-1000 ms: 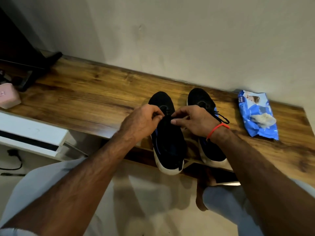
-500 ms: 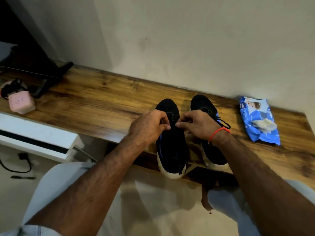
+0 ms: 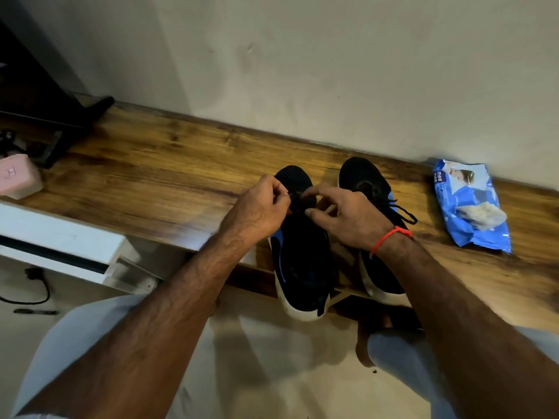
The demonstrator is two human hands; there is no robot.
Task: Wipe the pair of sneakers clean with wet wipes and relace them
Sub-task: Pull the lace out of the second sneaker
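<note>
Along the wall, a wooden shelf [image 3: 145,182] bearing two black sneakers side by side, heels over its front edge: left sneaker [image 3: 302,267] and right sneaker [image 3: 363,179]. At far right, a blue wet-wipe pack [image 3: 472,207] with a white wipe at its opening. Over the left sneaker, left hand [image 3: 260,210] and right hand [image 3: 348,219] pinching its black lace [image 3: 298,196] with curled fingers, the knot itself hard to make out.

Both forearms reach forward, converging. Left hand [image 3: 260,208] has curled fingers pinching; right hand [image 3: 348,219], fingers bent, pinches close beside it.
</note>
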